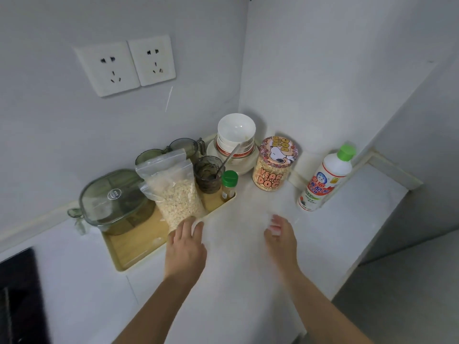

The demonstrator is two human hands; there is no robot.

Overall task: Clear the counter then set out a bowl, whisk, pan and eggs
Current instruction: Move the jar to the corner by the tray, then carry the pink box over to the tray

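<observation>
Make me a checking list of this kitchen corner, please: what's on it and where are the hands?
Surface: white counter, crowded at the back.
Job's things: stack of white bowls in the corner; whisk, pan, eggs not seen.
Clutter: wooden tray holding clear zip bag of oats, lidded glass dish, green-capped spice bottle, dirty glass with spoon; cartoon-dog jar; white green-capped bottle.
Hands: left hand fingers spread, by the oat bag; right hand blurred, grip unclear.
Cables: nothing seen.
Surroundings: two white wall sockets; black cooktop far left.
</observation>
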